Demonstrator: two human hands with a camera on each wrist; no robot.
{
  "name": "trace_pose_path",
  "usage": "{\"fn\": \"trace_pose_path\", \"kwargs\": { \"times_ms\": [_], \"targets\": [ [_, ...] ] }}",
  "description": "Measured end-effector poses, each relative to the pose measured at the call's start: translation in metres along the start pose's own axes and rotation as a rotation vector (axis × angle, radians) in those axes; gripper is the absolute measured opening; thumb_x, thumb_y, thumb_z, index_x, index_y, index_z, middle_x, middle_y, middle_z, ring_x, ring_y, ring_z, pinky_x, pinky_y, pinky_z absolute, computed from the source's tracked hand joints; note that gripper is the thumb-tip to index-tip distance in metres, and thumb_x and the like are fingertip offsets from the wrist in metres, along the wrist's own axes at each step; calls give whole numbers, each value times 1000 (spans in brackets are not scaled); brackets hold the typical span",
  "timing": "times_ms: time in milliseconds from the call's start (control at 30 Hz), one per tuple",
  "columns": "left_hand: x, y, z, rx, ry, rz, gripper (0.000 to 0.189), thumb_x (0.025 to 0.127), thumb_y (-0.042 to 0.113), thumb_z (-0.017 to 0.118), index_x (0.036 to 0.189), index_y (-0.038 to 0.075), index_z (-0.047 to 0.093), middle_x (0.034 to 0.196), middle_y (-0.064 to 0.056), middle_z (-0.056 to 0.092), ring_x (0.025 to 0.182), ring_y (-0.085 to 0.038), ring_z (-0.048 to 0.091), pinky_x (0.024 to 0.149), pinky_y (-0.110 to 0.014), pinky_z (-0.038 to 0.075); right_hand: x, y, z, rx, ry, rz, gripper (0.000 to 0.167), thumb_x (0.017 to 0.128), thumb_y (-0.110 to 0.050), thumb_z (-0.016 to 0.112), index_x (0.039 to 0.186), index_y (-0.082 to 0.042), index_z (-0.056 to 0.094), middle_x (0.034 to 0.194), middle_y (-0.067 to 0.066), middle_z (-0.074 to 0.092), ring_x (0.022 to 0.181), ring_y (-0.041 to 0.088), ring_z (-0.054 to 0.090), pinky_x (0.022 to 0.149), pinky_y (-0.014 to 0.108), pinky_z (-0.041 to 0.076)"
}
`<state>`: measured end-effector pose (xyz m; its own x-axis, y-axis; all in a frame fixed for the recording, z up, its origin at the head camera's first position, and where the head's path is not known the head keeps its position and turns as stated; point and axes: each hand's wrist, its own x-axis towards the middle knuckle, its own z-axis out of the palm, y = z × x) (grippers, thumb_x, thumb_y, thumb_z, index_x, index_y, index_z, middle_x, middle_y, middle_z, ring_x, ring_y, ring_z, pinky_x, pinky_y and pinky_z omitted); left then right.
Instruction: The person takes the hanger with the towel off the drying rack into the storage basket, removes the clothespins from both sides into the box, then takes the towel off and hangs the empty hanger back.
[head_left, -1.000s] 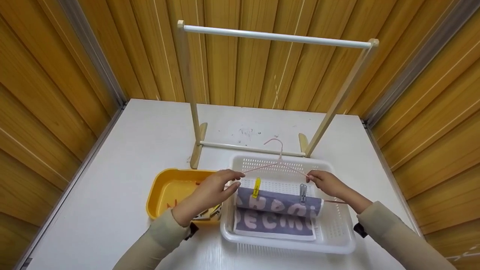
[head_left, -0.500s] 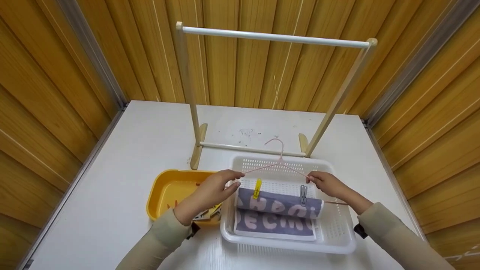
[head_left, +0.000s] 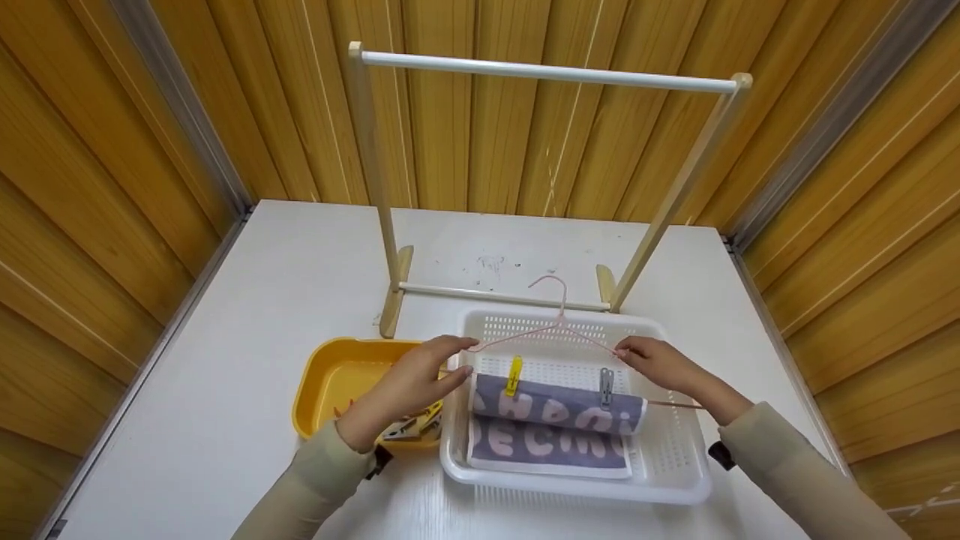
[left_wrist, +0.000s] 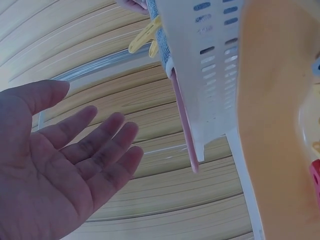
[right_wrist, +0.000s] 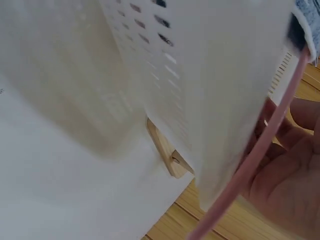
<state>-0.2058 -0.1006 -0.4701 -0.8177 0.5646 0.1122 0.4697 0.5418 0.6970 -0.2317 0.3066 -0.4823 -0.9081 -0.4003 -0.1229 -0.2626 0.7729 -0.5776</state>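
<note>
A pink clothes hanger (head_left: 561, 324) leans over the white perforated basket (head_left: 574, 495), hook toward the rack. Over its bottom bar hangs a grey-purple cloth (head_left: 547, 450) with pale pink letters, clipped by a yellow clothespin (head_left: 514, 376) and a grey clothespin (head_left: 606, 388). My left hand (head_left: 412, 382) is beside the hanger's left shoulder, thumb and fingers spread apart; in the left wrist view its palm faces the camera and holds nothing. My right hand (head_left: 664, 366) pinches the hanger's right shoulder with its fingertips, partly hidden behind the pink bar (right_wrist: 250, 167) in the right wrist view.
A yellow bin (head_left: 315, 375) with several clothespins (head_left: 409, 427) stands left of the basket, partly under my left hand. Behind them rises a wooden rack with a white top rail (head_left: 540, 71). Wood-patterned walls (head_left: 112, 187) enclose the white table (head_left: 247, 315).
My left hand has drawn slightly left, its fingers now parted from the hanger's left shoulder. My right fingertips have shifted a little up. The hanger and cloth stay nearly in place.
</note>
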Motion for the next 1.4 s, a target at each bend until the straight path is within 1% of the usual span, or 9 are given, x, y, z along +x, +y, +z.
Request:
{"fn": "trace_pose_path", "kwargs": {
  "times_ms": [100, 167, 300, 400, 600, 833, 967, 1200, 1400],
  "targets": [
    [-3, -2, -2, 15, 8, -18, 45, 103, 24, 61, 144, 6, 56, 146, -16, 60, 136, -37, 57, 116, -56, 45, -2, -7, -2, -31, 81, -4, 29, 105, -16, 55, 120, 7, 64, 109, 22, 67, 95, 26, 63, 80, 40, 52],
    [-5, -2, -4, 16, 12, -39, 45, 102, 25, 62, 144, 7, 56, 146, -16, 61, 136, -37, 58, 116, -55, 45, -4, -13, -3, -22, 131, 7, 30, 105, -16, 56, 122, 7, 63, 112, 22, 66, 100, 32, 64, 84, 45, 53],
    [-9, -4, -6, 9, 28, -60, 45, 102, 25, 63, 143, 8, 57, 145, -16, 61, 135, -37, 58, 115, -56, 46, -10, -26, -2, 5, 167, 0, 31, 105, -18, 56, 125, 5, 62, 114, 19, 66, 103, 33, 64, 87, 47, 52],
    [-11, -6, -8, -3, 39, -67, 45, 102, 25, 63, 143, 7, 58, 144, -16, 62, 135, -37, 58, 114, -57, 46, -14, -33, -1, 37, 124, -3, 35, 106, -22, 55, 129, 4, 60, 120, 19, 66, 106, 31, 64, 87, 45, 52],
    [-14, -10, -9, -24, 50, -64, 44, 102, 23, 63, 141, 4, 59, 142, -18, 63, 132, -39, 60, 110, -58, 50, -17, -32, 1, 74, -17, -32, 44, 107, -27, 54, 136, 6, 57, 130, 26, 63, 116, 39, 62, 96, 54, 52],
    [-19, -14, -11, -25, 55, -92, 45, 101, 25, 64, 140, 3, 59, 142, -18, 63, 132, -40, 60, 109, -59, 50, -15, -30, 0, 129, -163, -30, 52, 105, -32, 57, 137, 9, 55, 130, 29, 63, 118, 38, 62, 96, 49, 53],
    [-21, -16, -11, -20, 55, -101, 45, 101, 28, 65, 140, 4, 60, 142, -18, 63, 131, -40, 61, 106, -58, 52, -14, -28, 0, 197, -204, -12, 55, 105, -32, 57, 138, 13, 53, 130, 30, 64, 117, 35, 64, 95, 47, 55],
    [-23, -18, -10, -14, 69, -123, 43, 101, 24, 65, 139, 5, 61, 142, -16, 64, 133, -38, 60, 108, -56, 51, -11, -22, -2, 228, -227, 6, 47, 106, -27, 56, 132, 12, 58, 113, 25, 72, 97, 7, 66, 79, 31, 56],
    [-23, -17, -10, 8, 78, -117, 43, 100, 24, 66, 138, 4, 61, 140, -17, 65, 132, -39, 60, 110, -57, 49, -10, -21, 1, 217, -233, -6, 43, 105, -21, 58, 128, 15, 60, 108, 27, 73, 95, 15, 69, 77, 32, 58]
  ]
}}
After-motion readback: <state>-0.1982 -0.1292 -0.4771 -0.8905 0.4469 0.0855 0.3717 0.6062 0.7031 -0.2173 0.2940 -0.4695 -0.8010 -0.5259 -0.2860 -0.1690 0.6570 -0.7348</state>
